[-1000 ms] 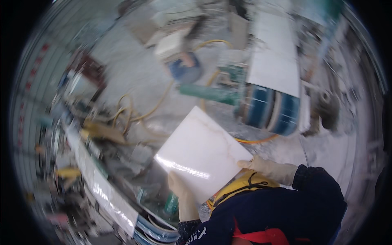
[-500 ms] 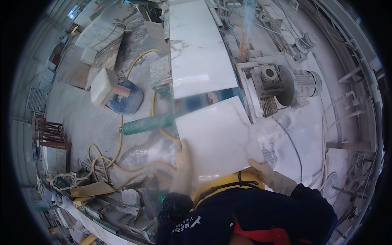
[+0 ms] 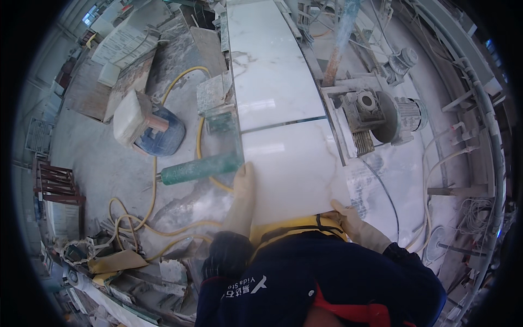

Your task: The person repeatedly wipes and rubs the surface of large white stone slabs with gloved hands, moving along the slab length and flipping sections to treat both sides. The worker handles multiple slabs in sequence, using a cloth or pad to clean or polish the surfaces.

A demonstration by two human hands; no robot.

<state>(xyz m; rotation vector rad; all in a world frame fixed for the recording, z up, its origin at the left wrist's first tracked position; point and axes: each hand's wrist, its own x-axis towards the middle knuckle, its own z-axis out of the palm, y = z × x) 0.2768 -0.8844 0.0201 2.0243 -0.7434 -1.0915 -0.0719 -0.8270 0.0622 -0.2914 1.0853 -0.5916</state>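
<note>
A polished white stone tile with brownish veins [image 3: 294, 169] lies in front of me on a roller line, its far edge close to a longer white slab [image 3: 272, 71]. Only a narrow dark gap parts the two. Along the tile's left edge, my left hand [image 3: 245, 188], in a pale glove, grips it with the fingers partly hidden. At the near right corner my right hand [image 3: 347, 217], gloved as well, holds the edge with the thumb on top. A yellow apron [image 3: 294, 225] shows just under the tile's near edge.
A green roller [image 3: 201, 168] sticks out to the left of the line. A motor with gearbox [image 3: 387, 114] stands at the right. Yellow hose [image 3: 155, 185] winds over the dusty floor near a blue drum [image 3: 163, 133]. Broken stone offcuts [image 3: 174, 272] lie at lower left.
The tile has moved forward and turned straight with the longer slab, shrinking the gap that showed blue rollers. Both hands moved with it and keep their hold.
</note>
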